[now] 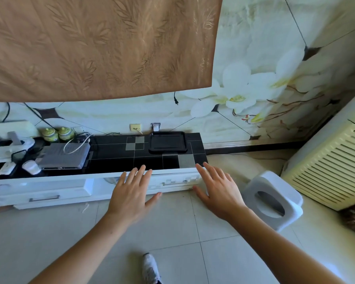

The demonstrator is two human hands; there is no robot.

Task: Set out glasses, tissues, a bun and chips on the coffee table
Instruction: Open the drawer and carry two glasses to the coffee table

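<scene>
Our left hand (131, 193) and right hand (217, 187) reach forward, fingers spread and holding nothing, over the front edge of a low cabinet (74, 187). On its black tabletop (115, 158) sits an empty black tray (168, 142). The glasses, tissues, bun and chips are nowhere we can make out; the clutter at far left is blurred.

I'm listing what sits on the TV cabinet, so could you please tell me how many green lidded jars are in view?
2. The left green jar and the right green jar stand side by side at the cabinet's back left, against the wall. Clutter there may hide others.
</scene>
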